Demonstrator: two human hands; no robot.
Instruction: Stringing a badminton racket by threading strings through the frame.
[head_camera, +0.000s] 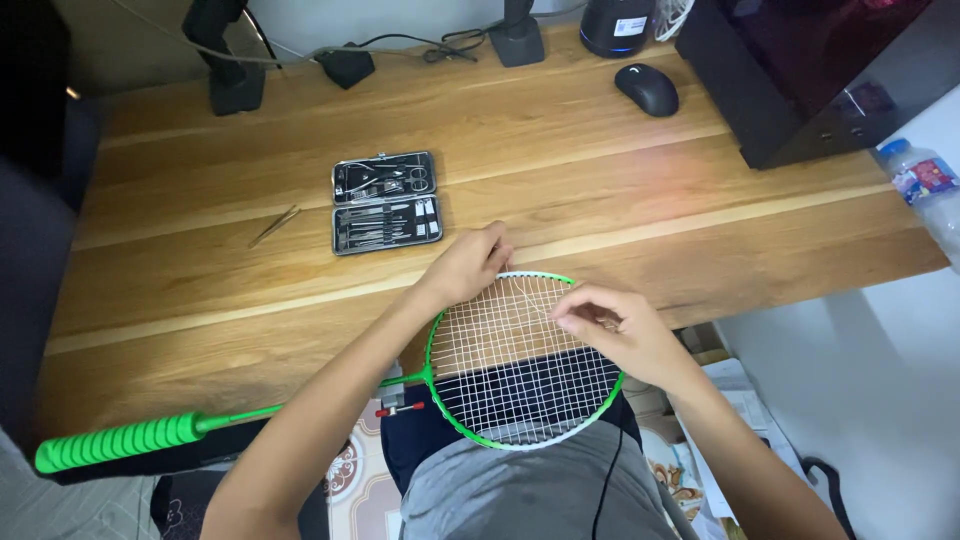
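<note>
– What colour is the racket?
– Bright green frame, shaft and ribbed grip, with white strings in a square grid.
– And the tabletop?
– Warm brown wood with paler stripes along it.
– The little case?
– Black lining, silvery metal tools.
– Anything else?
– A black mouse, and a clear bottle with a blue cap and red-blue label.

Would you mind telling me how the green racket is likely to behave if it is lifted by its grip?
The green racket probably feels light: thin shaft, open strung head. The ribbed grip likely resists slipping. Its long shaft may let the head swing or droop sideways.
</note>
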